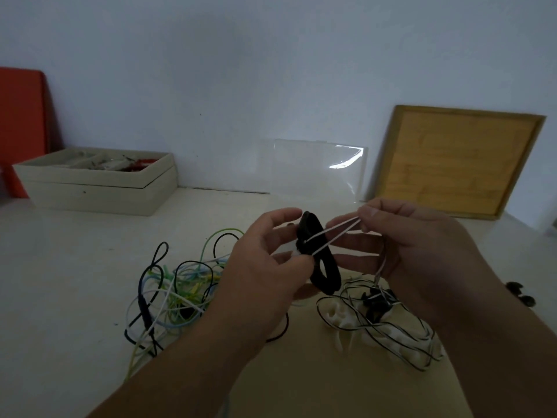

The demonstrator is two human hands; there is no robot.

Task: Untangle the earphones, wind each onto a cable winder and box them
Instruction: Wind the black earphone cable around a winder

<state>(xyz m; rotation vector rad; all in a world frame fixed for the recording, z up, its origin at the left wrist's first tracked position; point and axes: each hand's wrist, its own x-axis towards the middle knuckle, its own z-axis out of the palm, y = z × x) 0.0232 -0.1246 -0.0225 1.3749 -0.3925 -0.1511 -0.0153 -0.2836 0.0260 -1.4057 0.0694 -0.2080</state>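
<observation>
Two white strands (335, 233) pinched taut in right hand (422, 251), black winder (329, 274) gripped in left hand (262, 270); prone to slipping if slackened.

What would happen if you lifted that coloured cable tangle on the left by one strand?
Probably floppy: the coloured tangle lies in slack loops on the table. Its strands cross many times, so one lifted strand would likely drag the rest. Thin cords suggest it is light.

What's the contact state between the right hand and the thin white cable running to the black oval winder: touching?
Touching. Head view: the right hand pinches the thin white cable at its fingertips, and both strands run taut from there to the black oval winder.
</observation>
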